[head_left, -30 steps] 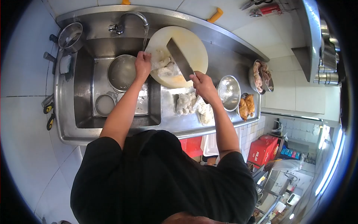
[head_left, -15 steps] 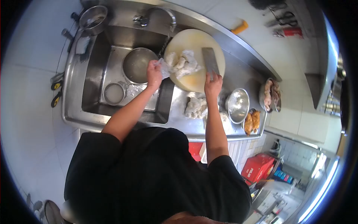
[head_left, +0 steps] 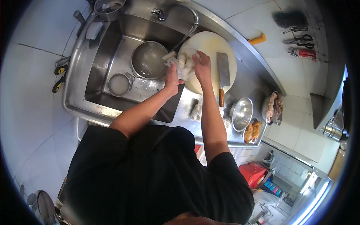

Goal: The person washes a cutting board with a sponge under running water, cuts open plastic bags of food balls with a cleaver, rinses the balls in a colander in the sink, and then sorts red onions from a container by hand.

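A clear plastic bag (head_left: 184, 71) with whitish pieces (head_left: 182, 60) in it is at the left edge of the round white cutting board (head_left: 206, 41). My left hand (head_left: 172, 79) grips the bag's left side, over the sink's edge. My right hand (head_left: 202, 67) has its fingers curled onto the bag's right side. Some pale pieces stick out toward the pot in the sink. A cleaver (head_left: 223, 71) with a wooden handle (head_left: 221, 97) lies on the board, right of my right hand, its handle past the rim.
In the sink (head_left: 98, 88) stand a large metal pot (head_left: 150, 60) and a small bowl (head_left: 119, 84), under a running faucet (head_left: 197, 18). More wrapped pieces (head_left: 196, 111), a metal bowl (head_left: 241, 114), browned poultry (head_left: 252, 132) and a bowl of raw meat (head_left: 273, 107) are on the counter.
My right hand has let go of the cleaver, now lying on the board, and moved left onto the bag. The bag and its pieces have shifted left, toward the sink.
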`<state>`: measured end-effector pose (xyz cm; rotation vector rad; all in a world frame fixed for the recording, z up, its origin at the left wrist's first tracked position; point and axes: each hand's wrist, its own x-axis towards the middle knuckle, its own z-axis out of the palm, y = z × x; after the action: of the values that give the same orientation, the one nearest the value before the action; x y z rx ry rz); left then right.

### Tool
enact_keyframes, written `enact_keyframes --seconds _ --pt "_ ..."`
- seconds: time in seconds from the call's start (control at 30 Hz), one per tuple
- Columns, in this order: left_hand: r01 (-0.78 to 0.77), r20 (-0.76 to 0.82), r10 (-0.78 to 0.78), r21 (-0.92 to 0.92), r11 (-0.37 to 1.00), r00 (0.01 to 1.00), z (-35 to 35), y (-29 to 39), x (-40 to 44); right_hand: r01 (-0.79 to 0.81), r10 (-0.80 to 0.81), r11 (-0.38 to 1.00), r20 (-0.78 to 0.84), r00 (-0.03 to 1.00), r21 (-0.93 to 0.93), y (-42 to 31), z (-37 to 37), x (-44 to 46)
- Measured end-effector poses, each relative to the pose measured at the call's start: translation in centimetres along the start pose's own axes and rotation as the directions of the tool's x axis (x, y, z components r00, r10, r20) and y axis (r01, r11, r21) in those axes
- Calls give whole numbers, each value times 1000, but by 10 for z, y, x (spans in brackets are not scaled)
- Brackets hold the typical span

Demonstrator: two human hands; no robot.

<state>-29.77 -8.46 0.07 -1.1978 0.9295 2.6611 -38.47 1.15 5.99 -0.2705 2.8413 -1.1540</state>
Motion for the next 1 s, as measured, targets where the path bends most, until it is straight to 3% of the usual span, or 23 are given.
enact_keyframes --seconds 0.2,0.27,0.4,0.53,0.6,0.63,0.83,0.9,1.0 --pt "193 69 -181 -332 923 981 -12 26 -8 -7 34 995 274 961 -101 -36 2 12" --pt "181 142 -138 -360 915 980 -20 39 -15 -28 84 986 351 933 -162 -47 10 12" --pt "127 375 55 -443 887 925 -56 36 -3 42 -2 990 287 958 -134 -41 37 -1" --pt "14 290 66 -267 964 955 -80 34 -1 9 11 993 169 986 -117 -30 67 -18" --pt "-20 247 97 -297 955 964 -83 31 3 34 -19 989 105 994 -144 -20 78 -21" --pt "-36 227 111 -309 950 968 -84 30 5 18 -5 993 110 994 -120 -13 83 -20" --pt "-91 108 76 145 985 991 -88 53 19 -53 51 999 162 985 5 -15 88 -26" --pt "-221 121 199 206 953 972 -86 60 16 -171 139 977 227 964 128 -33 83 -32" --pt "-292 122 268 269 918 956 -90 68 26 -132 81 967 226 971 217 -32 88 -33"
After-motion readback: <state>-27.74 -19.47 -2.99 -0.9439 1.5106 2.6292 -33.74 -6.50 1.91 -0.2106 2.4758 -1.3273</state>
